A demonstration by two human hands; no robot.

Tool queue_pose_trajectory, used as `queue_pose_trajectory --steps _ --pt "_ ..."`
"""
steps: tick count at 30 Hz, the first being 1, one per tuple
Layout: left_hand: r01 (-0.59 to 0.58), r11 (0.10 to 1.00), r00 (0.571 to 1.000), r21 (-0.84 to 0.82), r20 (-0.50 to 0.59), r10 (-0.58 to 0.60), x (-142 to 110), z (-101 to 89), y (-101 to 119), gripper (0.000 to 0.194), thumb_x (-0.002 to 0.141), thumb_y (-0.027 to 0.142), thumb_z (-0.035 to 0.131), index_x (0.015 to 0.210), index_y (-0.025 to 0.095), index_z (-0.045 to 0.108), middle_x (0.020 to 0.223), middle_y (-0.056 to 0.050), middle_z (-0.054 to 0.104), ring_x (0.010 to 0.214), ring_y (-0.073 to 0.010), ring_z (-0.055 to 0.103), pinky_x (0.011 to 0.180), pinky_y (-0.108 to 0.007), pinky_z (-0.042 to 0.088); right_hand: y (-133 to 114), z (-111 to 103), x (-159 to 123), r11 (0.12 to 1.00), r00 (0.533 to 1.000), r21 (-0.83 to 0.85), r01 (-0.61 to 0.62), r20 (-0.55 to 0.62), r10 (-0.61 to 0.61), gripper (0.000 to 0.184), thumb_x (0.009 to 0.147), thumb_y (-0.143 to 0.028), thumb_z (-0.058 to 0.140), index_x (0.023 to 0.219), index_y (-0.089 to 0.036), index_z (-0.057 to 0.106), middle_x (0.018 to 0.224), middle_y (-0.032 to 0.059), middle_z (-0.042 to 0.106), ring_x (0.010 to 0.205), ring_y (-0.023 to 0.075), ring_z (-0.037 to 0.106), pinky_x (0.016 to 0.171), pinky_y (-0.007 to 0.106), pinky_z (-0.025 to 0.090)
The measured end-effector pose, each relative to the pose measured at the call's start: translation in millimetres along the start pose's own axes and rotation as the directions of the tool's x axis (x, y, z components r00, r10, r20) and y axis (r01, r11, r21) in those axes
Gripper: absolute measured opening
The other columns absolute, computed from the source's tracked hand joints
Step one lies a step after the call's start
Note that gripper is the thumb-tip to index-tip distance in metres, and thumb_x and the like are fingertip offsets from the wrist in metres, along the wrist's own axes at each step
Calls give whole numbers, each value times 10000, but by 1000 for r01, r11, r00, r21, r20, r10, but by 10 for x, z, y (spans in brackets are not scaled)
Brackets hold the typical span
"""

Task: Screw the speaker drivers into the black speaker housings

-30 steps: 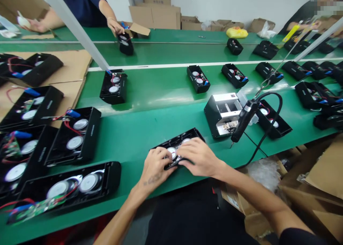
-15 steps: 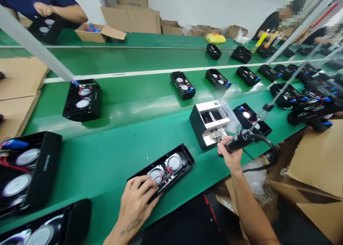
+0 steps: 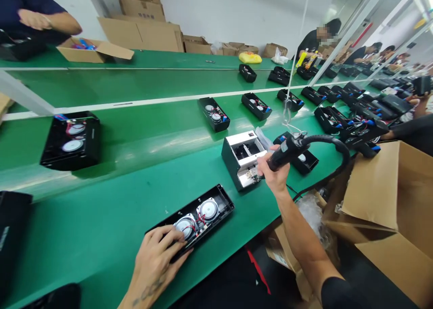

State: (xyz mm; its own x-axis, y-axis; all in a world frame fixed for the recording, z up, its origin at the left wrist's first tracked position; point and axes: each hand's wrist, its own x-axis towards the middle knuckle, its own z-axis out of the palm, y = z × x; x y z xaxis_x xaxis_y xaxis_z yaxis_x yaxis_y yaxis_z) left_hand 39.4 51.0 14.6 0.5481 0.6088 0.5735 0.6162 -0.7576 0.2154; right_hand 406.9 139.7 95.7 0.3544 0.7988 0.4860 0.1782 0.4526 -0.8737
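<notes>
An open black speaker shell [image 3: 216,200] with two round silver drivers and red wires lies near the front edge of the green belt [image 3: 111,209]. My left hand [image 3: 155,259] rests on its near left end, fingers spread over the shell. My right hand [image 3: 273,174] is wrapped round a black electric screwdriver [image 3: 287,150] that hangs on a cord, its tip over a white and black screw feeder box [image 3: 241,158].
More open black speaker shells stand along the belt, one at the left [image 3: 71,140] and several to the right. Cardboard boxes [image 3: 389,200] crowd my right side. Another person's arm [image 3: 47,22] works at the far left; other people sit at the far right.
My right hand left the speaker shell and took hold of the hanging screwdriver, bringing it over the feeder box. My left hand stayed on the shell. The view swung to the right.
</notes>
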Motion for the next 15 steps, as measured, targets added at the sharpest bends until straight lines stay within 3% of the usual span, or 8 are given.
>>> queue_pose_trajectory --steps 3,6,11,13,15 --pt "39 999 999 3 8 -39 -23 14 13 205 1035 350 677 858 263 735 923 7 783 960 -210 684 840 -376 504 -81 7 -123 993 987 7 -117 114 116 404 885 -334 858 1169 -248 584 583 -130 586 405 107 501 458 284 469" --pt "78 997 996 0 33 -78 -11 36 74 152 1011 280 700 865 253 733 913 6 782 977 -219 673 865 -390 496 -236 113 -373 962 961 169 -214 213 176 414 925 -314 836 1238 -279 568 606 -134 573 384 93 473 410 255 433" --pt "154 987 984 -43 102 -149 72 39 187 90 895 238 835 867 258 752 947 12 793 1037 -236 669 903 -412 502 -510 570 -918 851 943 492 -185 332 14 448 1017 -233 726 1374 -356 485 671 -117 585 402 101 485 400 242 437" --pt "184 982 975 -52 132 -176 92 23 218 104 870 229 860 870 258 760 962 6 792 1057 -240 670 919 -420 509 -559 774 -1084 835 919 519 -185 392 -40 467 1025 -244 715 1403 -360 465 678 -111 582 408 105 483 411 252 442" --pt "201 978 970 -61 149 -190 102 9 244 110 863 211 863 885 258 765 970 4 789 1069 -241 669 935 -422 515 -547 939 -1205 854 881 457 -247 473 1 489 1014 -326 742 1408 -353 455 669 -110 565 424 118 492 431 270 451"
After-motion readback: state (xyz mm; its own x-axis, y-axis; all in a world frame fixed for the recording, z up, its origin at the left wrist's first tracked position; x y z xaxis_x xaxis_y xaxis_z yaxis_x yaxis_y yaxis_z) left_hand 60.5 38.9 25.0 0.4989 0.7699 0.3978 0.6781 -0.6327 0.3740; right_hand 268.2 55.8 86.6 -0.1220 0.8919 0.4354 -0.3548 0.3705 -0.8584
